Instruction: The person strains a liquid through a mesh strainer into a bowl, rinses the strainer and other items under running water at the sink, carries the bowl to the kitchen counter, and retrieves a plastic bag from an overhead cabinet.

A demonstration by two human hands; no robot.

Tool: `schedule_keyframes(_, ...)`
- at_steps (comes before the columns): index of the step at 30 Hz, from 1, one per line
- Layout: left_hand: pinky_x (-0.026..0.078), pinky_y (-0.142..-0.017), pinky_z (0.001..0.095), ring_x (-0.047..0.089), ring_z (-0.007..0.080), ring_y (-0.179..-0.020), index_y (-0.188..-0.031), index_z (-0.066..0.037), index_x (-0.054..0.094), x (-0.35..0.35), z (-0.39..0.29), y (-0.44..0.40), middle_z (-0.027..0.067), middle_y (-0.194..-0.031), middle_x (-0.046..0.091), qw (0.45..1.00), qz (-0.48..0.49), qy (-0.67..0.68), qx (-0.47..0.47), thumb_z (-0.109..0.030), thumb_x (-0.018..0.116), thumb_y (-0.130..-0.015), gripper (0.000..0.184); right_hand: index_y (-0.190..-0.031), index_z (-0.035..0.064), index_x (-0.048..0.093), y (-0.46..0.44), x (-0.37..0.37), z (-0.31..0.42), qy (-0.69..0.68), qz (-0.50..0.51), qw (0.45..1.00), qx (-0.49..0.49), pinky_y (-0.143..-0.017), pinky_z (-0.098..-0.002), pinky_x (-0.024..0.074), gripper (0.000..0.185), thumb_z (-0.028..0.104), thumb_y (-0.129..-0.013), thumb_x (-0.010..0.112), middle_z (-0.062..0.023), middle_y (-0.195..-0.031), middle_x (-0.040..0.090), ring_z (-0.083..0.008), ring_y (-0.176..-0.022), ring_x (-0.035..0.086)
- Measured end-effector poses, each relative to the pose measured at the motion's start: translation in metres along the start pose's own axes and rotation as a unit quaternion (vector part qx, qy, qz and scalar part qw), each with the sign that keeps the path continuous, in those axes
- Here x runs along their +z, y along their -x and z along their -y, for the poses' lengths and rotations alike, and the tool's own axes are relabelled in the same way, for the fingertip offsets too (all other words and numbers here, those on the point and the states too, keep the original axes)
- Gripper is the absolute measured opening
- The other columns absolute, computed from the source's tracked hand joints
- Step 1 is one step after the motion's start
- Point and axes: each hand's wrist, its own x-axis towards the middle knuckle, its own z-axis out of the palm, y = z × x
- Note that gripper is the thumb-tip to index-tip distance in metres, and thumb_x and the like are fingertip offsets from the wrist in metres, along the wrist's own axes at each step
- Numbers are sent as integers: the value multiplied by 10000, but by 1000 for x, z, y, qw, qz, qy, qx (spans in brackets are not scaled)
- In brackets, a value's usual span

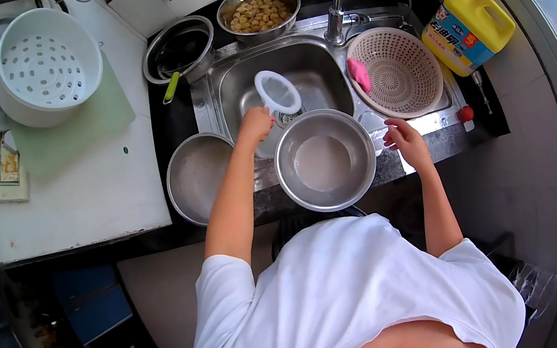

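Note:
My left hand (256,125) is closed round the handle of a small white strainer (278,93), which it holds over the metal sink (232,97). Just below the strainer, a steel bowl (325,160) with cloudy whitish liquid sits at the sink's front edge. My right hand (406,141) is to the right of this bowl, fingers apart and holding nothing. Left of the bowl, partly behind my left forearm, stands another steel bowl (199,172).
A beige colander (398,73) with a pink item lies right of the faucet (335,20). Behind the sink are a bowl of brownish pieces (259,13) and a dark-filled pot (182,46). A yellow jug (468,28) stands right; a white perforated pot (47,65) stands left.

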Motion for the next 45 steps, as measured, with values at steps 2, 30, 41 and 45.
schedule_keyframes(2,260,-319,273,375,120,-356,-765,9,546,-6,1,5,54,-566,487,999,-15,-8,42,-250,390,-870,320,-1032,37,506,11,13,6,21,42,997,57,-522,-226,452,258,244,-884,462,-42,-724,560,-101,-629,550)
schedule_keyframes(30,207,-331,158,254,11,-376,-908,-32,506,-89,64,245,-29,-545,365,943,-112,306,73,-250,362,-922,262,-925,35,478,-13,84,164,166,102,958,-211,-431,-191,353,132,112,-821,500,-19,-635,477,-69,-496,456)
schedule_keyframes(41,194,-325,150,242,6,-365,-915,-65,498,-77,104,264,-30,-543,364,913,-140,375,86,-251,376,-920,223,-777,35,461,-41,142,228,153,131,921,-333,-477,-192,303,77,79,-790,523,19,-594,407,-41,-538,372)
schedule_keyframes(45,190,-325,153,240,6,-370,-920,-66,499,-74,110,263,-31,-543,362,908,-143,384,88,-250,382,-918,218,-777,34,465,-47,168,238,146,130,902,-385,-473,-193,294,76,77,-788,527,21,-590,404,-36,-532,359)
